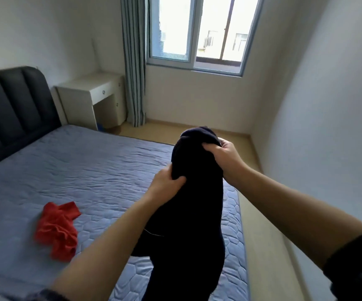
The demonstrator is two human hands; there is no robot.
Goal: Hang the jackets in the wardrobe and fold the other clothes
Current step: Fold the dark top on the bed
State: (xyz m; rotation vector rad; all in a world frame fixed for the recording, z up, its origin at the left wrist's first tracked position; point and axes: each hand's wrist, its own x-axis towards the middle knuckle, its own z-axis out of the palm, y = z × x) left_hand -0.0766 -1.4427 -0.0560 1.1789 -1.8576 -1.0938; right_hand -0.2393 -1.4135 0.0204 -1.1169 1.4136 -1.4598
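Both the left hand (167, 183) and the right hand (227, 158) are clenched on a dark garment (193, 213), which is held up above the right side of the bed (88, 170); the left is bunched into the cloth lower down, the right is closed on the fabric near its rounded top, and the rest is left hanging toward the bottom of the view. A crumpled red garment (57, 232) is laid on the blue quilted cover, well apart to the left. A dark padded headboard (13, 109), a white desk (88, 88), a curtain (133, 61) and a window (197, 33) are seen beyond.
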